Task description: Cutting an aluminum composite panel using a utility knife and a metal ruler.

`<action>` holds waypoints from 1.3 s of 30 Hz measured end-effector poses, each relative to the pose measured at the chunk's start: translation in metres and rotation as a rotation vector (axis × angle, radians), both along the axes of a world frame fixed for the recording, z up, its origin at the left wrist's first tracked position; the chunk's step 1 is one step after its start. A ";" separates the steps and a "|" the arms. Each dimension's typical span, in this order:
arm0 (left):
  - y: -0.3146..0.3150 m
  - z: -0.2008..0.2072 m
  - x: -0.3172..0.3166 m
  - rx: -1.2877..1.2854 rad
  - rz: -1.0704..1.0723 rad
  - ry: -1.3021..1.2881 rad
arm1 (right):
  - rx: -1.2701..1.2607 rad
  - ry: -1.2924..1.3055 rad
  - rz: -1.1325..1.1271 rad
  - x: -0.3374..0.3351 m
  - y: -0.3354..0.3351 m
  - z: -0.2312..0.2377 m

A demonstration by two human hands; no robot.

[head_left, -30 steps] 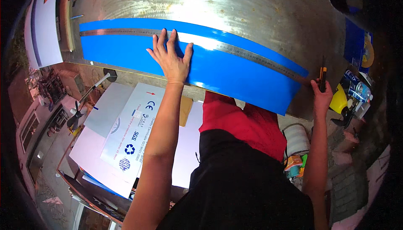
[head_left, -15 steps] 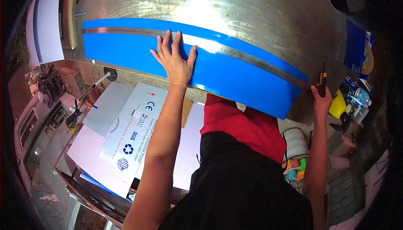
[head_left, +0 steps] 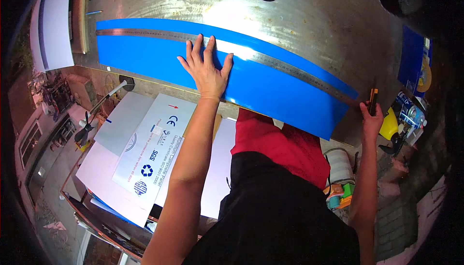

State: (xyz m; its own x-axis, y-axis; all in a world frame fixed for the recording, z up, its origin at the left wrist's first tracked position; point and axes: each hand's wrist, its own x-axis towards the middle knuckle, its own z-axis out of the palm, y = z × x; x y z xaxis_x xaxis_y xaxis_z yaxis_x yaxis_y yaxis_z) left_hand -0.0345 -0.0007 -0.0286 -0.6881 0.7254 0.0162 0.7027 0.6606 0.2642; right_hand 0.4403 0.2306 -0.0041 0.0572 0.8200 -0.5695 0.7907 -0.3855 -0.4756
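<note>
On counter (head_left: 299, 18): L hand (head_left: 207, 69) flat, open, pressing steel ruler (head_left: 270, 61) onto blue sheet (head_left: 270, 88); R hand (head_left: 371, 120), at 3 o'clock, grip closed on utility knife (head_left: 373, 101).

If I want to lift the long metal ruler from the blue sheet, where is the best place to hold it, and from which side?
Probably the bare left end of the metal ruler, taken from above. It lies flat along the blue sheet, so only its thin long edges offer a pinch. The left hand presses its middle, and the right hand holds a knife at the far end.
</note>
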 end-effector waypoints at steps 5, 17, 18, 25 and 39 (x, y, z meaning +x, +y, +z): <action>0.000 0.003 -0.004 -0.013 0.007 0.008 | -0.013 0.035 -0.025 -0.003 0.001 -0.004; -0.022 0.022 -0.066 0.159 0.260 0.007 | 0.174 0.077 0.196 0.057 0.007 -0.044; -0.028 0.021 -0.084 0.167 0.279 0.017 | 0.140 0.089 0.158 0.058 0.008 -0.044; -0.049 0.007 -0.172 0.109 0.291 0.064 | 0.005 0.049 -0.028 0.028 0.010 -0.021; -0.044 0.006 -0.170 0.029 0.323 0.042 | 0.132 -0.109 0.146 0.076 0.024 -0.033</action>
